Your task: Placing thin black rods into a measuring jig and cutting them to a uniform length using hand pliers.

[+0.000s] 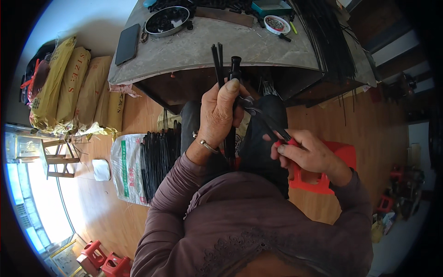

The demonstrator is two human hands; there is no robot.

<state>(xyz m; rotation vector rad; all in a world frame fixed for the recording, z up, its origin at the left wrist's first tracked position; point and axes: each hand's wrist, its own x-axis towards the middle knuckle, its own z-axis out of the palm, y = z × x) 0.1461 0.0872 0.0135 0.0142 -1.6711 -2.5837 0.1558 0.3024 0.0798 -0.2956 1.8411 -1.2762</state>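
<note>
Dark phone (127, 44) lies on tabletop (203, 46), left end; tan sacks (74, 87) stand in row; red stools (116, 266) at lower left.

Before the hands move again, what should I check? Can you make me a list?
1. Left hand gripping the black rods: ok.
2. Right hand on the red-handled pliers: ok.
3. Pliers' head well away from the left hand: not ok, it's right beside it.
4. Pliers' jaws shut: cannot tell, too small and partly hidden.
5. White dish on the table: ok.
</note>
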